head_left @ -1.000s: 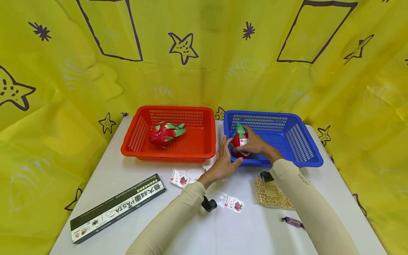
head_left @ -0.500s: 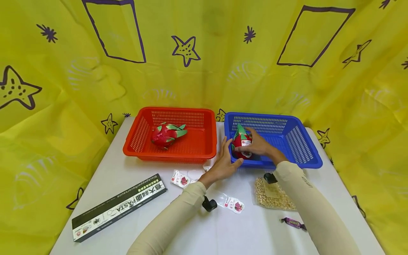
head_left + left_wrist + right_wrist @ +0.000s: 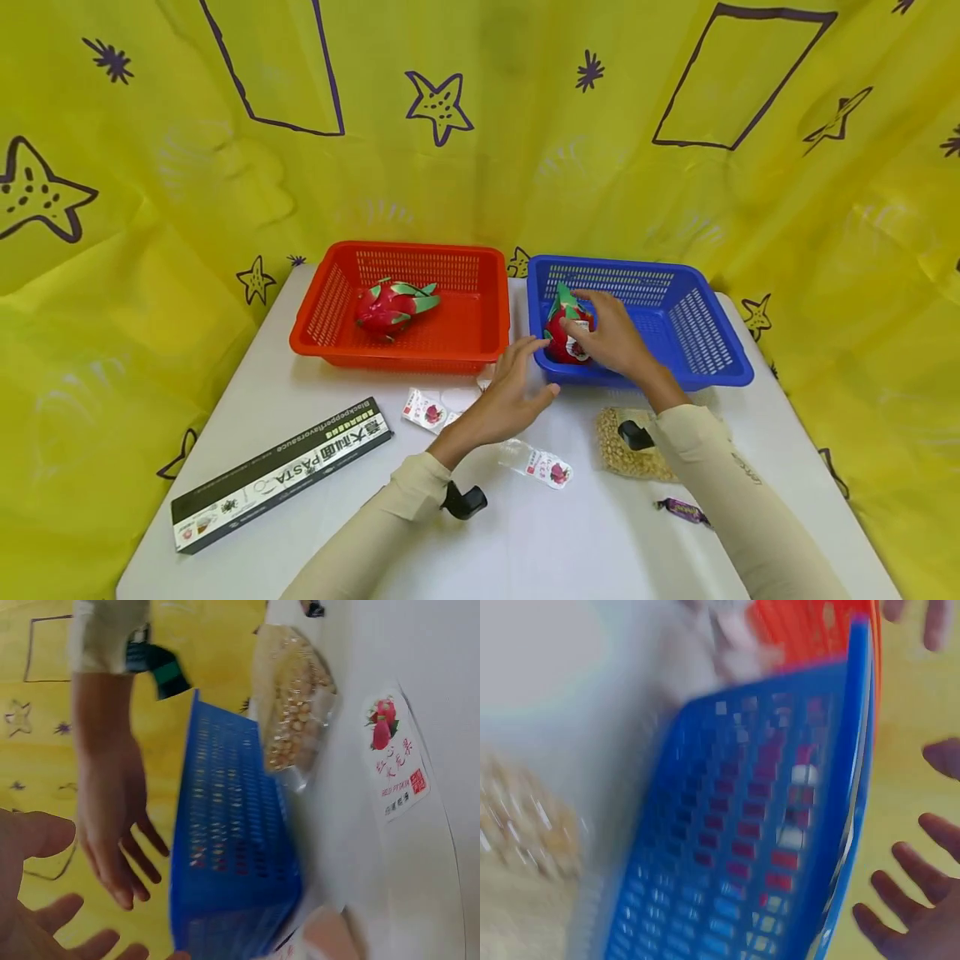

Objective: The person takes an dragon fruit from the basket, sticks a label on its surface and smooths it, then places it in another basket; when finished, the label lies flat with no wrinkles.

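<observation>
— Both hands have shifted in the last half second: the right hand (image 3: pixel 611 342) has loosened and pulled back from the labelled dragon fruit (image 3: pixel 559 335), and the left hand (image 3: pixel 504 402) has drawn away from the corner of the blue basket (image 3: pixel 652 283).

— What does the grip have hold of?

— Nothing, on either side. Each grip is well open, fingers spread and relaxed. Both wrist views show bare fingers too.

— And where is the fruit?

— Inside the blue basket, at its left end, just beside the right thumb. Whether thumb and skin touch, I cannot tell. Another dragon fruit (image 3: pixel 384 310) lies in the red basket (image 3: pixel 457 333), to the left.

— How would you do this step well?

— I judge it a release. Keep thumb and fingers wide so none catches the fruit, rise straight up, then come back over the rim without nudging it. Keep the left hand clear of the loose label strips (image 3: pixel 549 468) on the table (image 3: pixel 570 542).
</observation>
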Available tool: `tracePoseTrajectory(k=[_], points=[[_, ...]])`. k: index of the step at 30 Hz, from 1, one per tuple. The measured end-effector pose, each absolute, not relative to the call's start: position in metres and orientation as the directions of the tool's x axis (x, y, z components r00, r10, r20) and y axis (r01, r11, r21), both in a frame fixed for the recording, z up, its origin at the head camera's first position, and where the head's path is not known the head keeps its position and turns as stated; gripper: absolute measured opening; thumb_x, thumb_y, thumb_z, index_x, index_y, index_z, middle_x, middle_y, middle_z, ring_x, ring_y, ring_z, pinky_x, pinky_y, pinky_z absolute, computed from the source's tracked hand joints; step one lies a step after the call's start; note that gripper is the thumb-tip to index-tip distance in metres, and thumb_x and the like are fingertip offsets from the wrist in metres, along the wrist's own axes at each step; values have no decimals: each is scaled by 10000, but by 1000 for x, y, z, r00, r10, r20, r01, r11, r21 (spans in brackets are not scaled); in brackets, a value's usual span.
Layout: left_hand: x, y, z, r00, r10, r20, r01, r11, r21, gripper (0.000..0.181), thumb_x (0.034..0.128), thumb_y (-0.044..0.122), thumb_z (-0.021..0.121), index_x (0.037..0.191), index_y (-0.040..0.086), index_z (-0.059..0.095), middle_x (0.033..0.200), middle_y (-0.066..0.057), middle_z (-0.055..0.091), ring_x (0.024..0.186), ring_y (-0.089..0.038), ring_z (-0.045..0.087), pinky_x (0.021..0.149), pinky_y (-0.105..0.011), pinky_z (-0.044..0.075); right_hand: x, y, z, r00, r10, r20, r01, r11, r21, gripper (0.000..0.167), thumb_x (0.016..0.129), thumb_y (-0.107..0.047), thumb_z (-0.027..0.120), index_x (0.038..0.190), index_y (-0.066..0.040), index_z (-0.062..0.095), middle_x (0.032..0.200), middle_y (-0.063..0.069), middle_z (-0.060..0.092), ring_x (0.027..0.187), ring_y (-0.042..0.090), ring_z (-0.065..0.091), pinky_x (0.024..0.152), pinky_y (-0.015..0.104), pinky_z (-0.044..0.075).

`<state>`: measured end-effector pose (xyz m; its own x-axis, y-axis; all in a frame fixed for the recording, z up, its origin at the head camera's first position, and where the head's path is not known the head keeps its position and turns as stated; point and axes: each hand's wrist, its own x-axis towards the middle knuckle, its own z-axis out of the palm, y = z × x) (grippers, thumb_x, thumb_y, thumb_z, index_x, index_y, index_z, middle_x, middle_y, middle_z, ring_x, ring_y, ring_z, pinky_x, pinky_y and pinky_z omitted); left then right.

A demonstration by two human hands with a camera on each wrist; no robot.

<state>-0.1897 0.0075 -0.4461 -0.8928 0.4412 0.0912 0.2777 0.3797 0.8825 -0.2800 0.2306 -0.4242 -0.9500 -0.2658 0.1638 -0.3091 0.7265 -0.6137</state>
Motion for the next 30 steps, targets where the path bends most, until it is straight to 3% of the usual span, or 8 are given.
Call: tracePoseTrajectory(k=[4,7,10,12,17,22,26,30], points=[[-177,-28,-440,-879,457,135,296,302,906,524,1080,197,604,1572,128,438,1611,-94,445,1463,-331,456,1191,-601,392,-254,212,-422,-899,-215,382,-420,667,-615,372,995,-141,718,1329,17,673,1292,250,658,1217,422,585,941,594,552],[-167,-55,-448,-880,460,119,284,308,908,421,1087,151,592,1498,88,525,1500,-118,572,1328,-324,583,1104,-576,485,-230,198,-424,-838,-210,504,-514,614,-599,219,964,-65,739,1174,-3,746,1074,170,731,983,312,673,802,462,596],[-157,-76,-459,-881,464,90,277,352,894,358,1087,129,584,1436,51,569,1443,-157,615,1266,-325,636,1062,-579,507,-207,187,-431,-806,-266,529,-576,562,-594,152,950,-11,746,1101,-13,764,980,95,744,862,215,681,709,357,613],[-151,-84,-466,-880,469,75,268,360,894,336,1088,130,579,1411,36,586,1414,-174,636,1234,-332,659,1056,-575,506,-193,182,-439,-808,-310,501,-583,545,-603,145,949,-3,751,1093,-9,764,981,70,746,849,182,677,721,339,624],[-142,-92,-477,-872,487,55,260,365,894,326,1092,157,588,1393,33,608,1335,-175,686,1179,-302,677,1042,-529,520,-173,166,-467,-845,-350,404,-534,530,-659,137,958,-15,744,1095,-12,759,1001,53,750,854,179,676,721,384,640],[-142,-92,-476,-878,468,103,303,374,877,309,1085,140,598,1381,56,627,1294,-137,708,1137,-251,684,1006,-478,539,-167,148,-488,-894,-235,382,-448,503,-739,174,961,-21,743,1134,-30,741,1068,89,729,941,266,702,761,424,645],[-143,-92,-470,-885,439,153,333,369,868,301,1086,128,597,1382,84,632,1346,-87,689,1184,-266,666,1024,-515,524,-172,133,-492,-923,-129,362,-379,457,-805,358,979,-44,725,1327,-2,654,1325,175,638,1174,405,646,880,514,628],[-146,-91,-465,-890,419,179,347,370,862,295,1081,109,603,1374,105,638,1375,-61,676,1211,-269,653,1002,-500,520,-188,118,-485,-955,-99,278,-294,414,-861,620,1009,-118,695,1563,-13,436,1573,227,441,1372,446,533,1015,562,567]])
